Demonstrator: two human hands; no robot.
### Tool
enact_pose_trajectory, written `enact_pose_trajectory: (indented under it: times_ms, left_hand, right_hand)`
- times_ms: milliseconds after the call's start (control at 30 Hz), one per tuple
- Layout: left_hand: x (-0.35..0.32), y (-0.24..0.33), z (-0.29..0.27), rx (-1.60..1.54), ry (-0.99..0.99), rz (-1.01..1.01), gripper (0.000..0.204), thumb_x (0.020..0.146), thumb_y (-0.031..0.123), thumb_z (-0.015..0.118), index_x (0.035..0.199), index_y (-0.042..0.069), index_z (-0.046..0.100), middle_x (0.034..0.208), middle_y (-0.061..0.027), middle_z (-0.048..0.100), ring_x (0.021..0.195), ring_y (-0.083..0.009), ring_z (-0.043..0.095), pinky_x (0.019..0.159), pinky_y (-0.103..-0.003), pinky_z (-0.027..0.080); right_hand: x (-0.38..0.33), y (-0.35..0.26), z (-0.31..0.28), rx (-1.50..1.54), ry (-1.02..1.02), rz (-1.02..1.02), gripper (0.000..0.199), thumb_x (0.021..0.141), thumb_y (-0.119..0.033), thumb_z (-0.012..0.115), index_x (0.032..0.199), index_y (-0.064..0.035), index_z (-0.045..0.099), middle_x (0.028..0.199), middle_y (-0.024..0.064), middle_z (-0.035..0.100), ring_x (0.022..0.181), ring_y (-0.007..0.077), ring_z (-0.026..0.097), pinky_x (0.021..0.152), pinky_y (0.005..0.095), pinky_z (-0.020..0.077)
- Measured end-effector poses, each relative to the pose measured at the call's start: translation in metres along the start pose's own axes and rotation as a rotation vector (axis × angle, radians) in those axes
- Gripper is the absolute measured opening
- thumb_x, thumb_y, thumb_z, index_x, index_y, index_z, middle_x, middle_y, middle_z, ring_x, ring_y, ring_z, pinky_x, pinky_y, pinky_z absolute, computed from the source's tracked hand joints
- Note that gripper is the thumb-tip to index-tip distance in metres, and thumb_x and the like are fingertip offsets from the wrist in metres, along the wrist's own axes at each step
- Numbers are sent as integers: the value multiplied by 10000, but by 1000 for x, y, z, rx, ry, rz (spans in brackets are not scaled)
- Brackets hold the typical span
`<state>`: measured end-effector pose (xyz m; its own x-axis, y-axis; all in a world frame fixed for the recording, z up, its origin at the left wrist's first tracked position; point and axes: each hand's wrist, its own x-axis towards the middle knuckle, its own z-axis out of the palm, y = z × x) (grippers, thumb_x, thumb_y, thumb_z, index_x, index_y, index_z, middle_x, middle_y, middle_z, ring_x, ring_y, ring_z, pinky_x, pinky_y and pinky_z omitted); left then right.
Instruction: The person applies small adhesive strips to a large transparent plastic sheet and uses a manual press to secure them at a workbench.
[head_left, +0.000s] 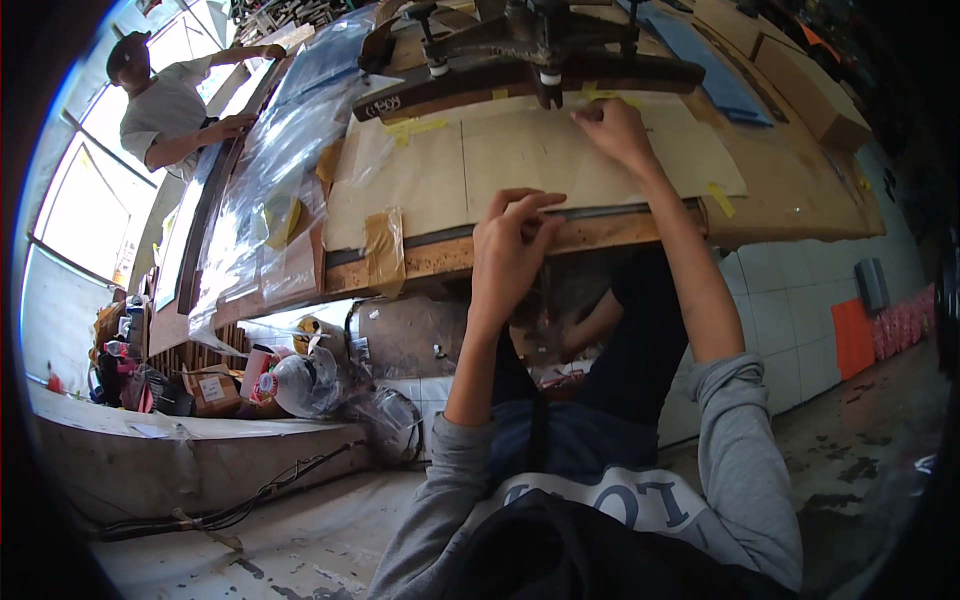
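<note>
A tan sheet (400, 185) with a dark line across it lies on the wooden table under a dark metal press bar (640, 72). My right hand (620, 132) is over the sheet close to the bar, its fingers curled and pressed together; whatever they may hold is hidden. At the sheet's near edge my left hand (508, 250) has loosely bent fingers, with thumb and forefinger apart and nothing visible between them. Yellow tape strips (415, 128) stick to the sheet near the bar, and brown tape (385, 250) hangs over the table's front edge.
Clear plastic film (275, 180) covers the table's left part, with a yellow tape roll (282, 220) there. Another person (170, 110) stands at the far left. A cardboard box (810, 95) and blue strips (705, 65) lie at the right. Bottles and boxes (215, 390) crowd the lower left.
</note>
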<state>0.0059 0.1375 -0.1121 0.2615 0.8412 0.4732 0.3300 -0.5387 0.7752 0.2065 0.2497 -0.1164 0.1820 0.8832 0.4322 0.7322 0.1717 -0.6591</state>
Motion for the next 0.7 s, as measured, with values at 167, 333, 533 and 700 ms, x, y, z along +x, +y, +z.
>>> enact_pose_trajectory:
  times_ms: [167, 333, 533, 700]
  left_hand:
    - [0, -3, 4, -15, 6, 17, 202, 762, 78, 655, 964, 61, 666, 917, -110, 583, 683, -178, 620, 644, -278, 492]
    - [-3, -2, 4, 23, 17, 20, 206, 764, 83, 653, 967, 56, 667, 907, -109, 586, 676, -187, 625, 644, -279, 493]
    - [-3, -5, 3, -11, 26, 36, 201, 767, 75, 644, 965, 43, 664, 907, -110, 584, 687, -188, 633, 647, -282, 494]
    - [-2, -3, 4, -8, 43, 36, 195, 767, 56, 637, 959, 42, 663, 903, -110, 582, 694, -184, 633, 648, -277, 495]
  right_hand:
    - [-14, 1, 0, -364, -61, -75, 346, 810, -394, 544, 866, -83, 686, 966, 148, 619, 929, 309, 577, 747, 416, 461]
    - [-21, -1, 1, -485, -175, -139, 479, 829, -511, 480, 1086, -134, 626, 1302, 98, 453, 1200, 297, 402, 901, 548, 360]
    - [-35, -18, -1, -483, -235, -127, 659, 821, -630, 379, 1252, -141, 475, 1321, 64, 443, 1256, 294, 346, 963, 687, 165]
    - [-36, -19, 1, -533, -211, -114, 682, 809, -640, 391, 1259, -133, 460, 1344, 52, 415, 1266, 307, 323, 971, 694, 142]
